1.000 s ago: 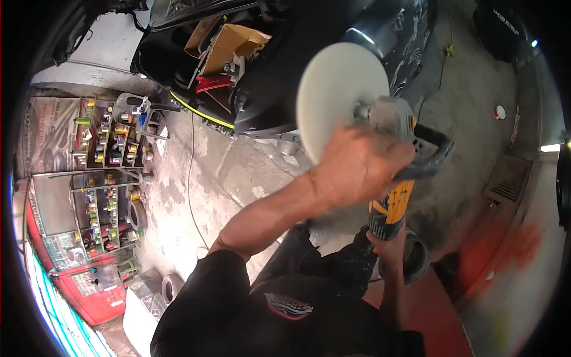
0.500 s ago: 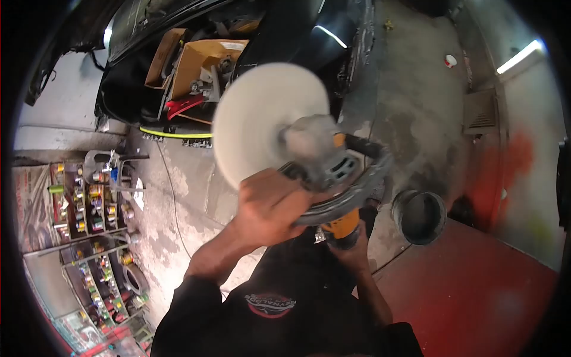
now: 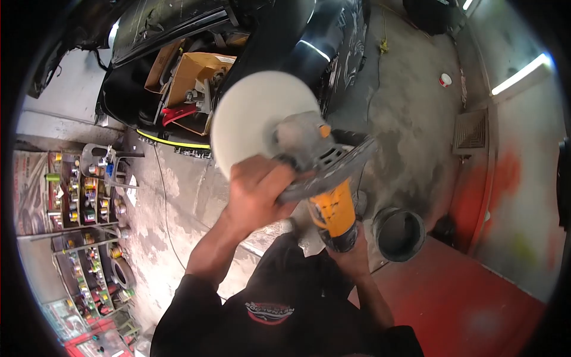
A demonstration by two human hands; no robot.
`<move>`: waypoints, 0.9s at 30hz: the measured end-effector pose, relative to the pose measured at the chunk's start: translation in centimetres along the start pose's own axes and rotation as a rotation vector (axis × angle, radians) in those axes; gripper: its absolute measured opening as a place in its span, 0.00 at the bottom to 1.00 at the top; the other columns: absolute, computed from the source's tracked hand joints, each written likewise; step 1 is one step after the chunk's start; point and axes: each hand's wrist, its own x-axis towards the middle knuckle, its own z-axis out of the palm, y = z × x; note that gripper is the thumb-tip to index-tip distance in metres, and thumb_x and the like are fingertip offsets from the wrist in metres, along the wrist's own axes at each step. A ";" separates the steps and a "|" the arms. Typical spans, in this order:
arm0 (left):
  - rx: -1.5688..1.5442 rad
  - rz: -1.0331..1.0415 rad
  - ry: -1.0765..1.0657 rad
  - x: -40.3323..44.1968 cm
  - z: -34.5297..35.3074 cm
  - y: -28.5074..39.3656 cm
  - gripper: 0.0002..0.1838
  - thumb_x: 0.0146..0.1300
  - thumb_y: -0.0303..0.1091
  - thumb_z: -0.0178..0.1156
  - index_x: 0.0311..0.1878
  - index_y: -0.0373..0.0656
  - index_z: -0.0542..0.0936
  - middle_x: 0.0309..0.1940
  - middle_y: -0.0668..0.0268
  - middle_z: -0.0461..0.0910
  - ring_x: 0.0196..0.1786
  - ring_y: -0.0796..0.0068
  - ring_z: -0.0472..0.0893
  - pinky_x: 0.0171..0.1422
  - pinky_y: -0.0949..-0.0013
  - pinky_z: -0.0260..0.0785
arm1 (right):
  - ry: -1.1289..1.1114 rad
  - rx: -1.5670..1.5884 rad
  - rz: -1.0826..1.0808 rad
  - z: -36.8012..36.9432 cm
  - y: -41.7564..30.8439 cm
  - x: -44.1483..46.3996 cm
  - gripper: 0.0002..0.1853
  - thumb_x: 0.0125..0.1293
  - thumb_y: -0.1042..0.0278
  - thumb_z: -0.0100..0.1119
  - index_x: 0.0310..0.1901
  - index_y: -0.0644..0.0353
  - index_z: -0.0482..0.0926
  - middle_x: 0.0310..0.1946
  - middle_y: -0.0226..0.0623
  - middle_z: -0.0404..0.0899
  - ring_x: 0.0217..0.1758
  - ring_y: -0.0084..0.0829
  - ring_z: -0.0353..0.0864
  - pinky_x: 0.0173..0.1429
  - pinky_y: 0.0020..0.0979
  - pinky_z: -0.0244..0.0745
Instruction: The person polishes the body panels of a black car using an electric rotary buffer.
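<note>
A yellow and grey polisher (image 3: 334, 208) is held up in front of my body in both hands. Its wide white buffing pad (image 3: 262, 116) faces away to the upper left, its surface smeared as if spinning. My left hand (image 3: 260, 184) is closed around the black loop handle (image 3: 333, 169) near the tool's head. Lower down, my right hand (image 3: 355, 256) wraps the dark rear end of the body, partly hidden behind it. Beyond the pad lies a glossy black car panel (image 3: 309, 44), apart from the pad as far as I can tell.
An open cardboard box (image 3: 193, 77) of parts sits inside the car's opening at upper left. A dark bucket (image 3: 399, 234) stands on the floor at right. Shelves of cans (image 3: 89, 202) and a tyre (image 3: 123, 272) are at left. A cable (image 3: 166, 208) crosses the floor.
The polisher has tilted, so more of its yellow body shows and its head sits slightly further left. My view has shifted a little. Both hands keep their grip.
</note>
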 end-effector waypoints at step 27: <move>-0.047 -0.174 0.117 6.3 3.2 -2.1 0.09 0.48 0.29 0.73 0.32 0.44 0.81 0.21 0.61 0.79 0.24 0.57 0.81 0.29 0.60 0.72 | 0.031 -0.134 -0.085 -5.6 -1.9 4.7 0.39 0.45 0.74 0.78 0.61 0.66 0.69 0.49 0.42 0.81 0.52 0.33 0.82 0.58 0.35 0.76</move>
